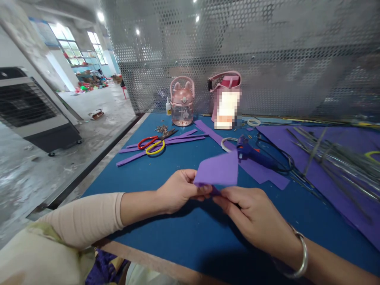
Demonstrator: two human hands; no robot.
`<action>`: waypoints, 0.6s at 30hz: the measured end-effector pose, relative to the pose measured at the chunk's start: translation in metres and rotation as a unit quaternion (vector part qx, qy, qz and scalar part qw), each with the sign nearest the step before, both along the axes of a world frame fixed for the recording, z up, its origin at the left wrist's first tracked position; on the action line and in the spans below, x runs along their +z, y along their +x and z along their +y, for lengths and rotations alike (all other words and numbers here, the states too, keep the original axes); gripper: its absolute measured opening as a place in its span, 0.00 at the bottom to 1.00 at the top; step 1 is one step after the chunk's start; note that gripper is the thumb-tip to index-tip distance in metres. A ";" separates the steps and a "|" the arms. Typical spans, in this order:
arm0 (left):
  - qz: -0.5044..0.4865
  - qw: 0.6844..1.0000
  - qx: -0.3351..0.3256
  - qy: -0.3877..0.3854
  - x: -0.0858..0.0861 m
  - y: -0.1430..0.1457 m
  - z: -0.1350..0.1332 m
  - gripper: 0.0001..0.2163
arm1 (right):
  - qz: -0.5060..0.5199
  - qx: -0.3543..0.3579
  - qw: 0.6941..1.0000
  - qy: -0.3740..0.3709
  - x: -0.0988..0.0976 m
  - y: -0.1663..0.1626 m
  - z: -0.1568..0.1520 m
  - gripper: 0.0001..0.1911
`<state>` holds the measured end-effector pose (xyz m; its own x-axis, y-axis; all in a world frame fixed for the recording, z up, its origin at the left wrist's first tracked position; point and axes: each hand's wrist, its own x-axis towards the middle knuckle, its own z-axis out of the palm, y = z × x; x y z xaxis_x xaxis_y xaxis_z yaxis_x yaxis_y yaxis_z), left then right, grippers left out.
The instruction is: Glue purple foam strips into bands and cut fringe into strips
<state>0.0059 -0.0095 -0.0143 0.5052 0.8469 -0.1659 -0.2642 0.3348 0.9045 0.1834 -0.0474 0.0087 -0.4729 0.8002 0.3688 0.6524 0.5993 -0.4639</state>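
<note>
Both hands are on one small purple foam piece (pixel 218 171), held up just above the blue worktop (pixel 166 229) near its front edge. The left hand (pixel 178 190) has its fingers pinched closed on the lower left corner of the piece, and the right hand (pixel 252 209), the one with a silver bangle (pixel 297 257) on the wrist, has its fingers closed on the bottom edge right next to it, so the two grips nearly touch. The piece stands tilted up, flat face toward the person. Just behind the foam piece lies a purple glue gun (pixel 252 152) with its dark cord looping off to the right, and a whitish ring (pixel 228 143) sits right by the gun's nose. Further back and to the left of the piece there's a pair of scissors with red and yellow handles (pixel 152 144) lying on a few long purple foam strips (pixel 178 139). Way behind, against the perforated metal screen (pixel 267 59), stands a pink water bottle (pixel 182 102). To the right of the piece a big purple foam sheet (pixel 341 174) is spread out with a bunch of thin metal rods (pixel 335 158) on it.
</note>
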 end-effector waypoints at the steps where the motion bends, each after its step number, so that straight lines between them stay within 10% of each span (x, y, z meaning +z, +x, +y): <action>1: -0.001 1.000 0.000 0.009 0.001 0.000 0.000 0.22 | 0.002 0.001 1.000 0.003 -0.001 0.000 0.000 0.19; 9: -0.009 0.999 0.039 -0.012 0.005 -0.003 0.007 0.24 | -0.026 0.014 1.000 -0.008 -0.001 -0.003 -0.001 0.22; 18: -0.023 0.998 -0.010 0.049 0.005 -0.011 0.015 0.25 | -0.109 0.017 0.965 -0.238 0.003 -0.003 -0.003 0.27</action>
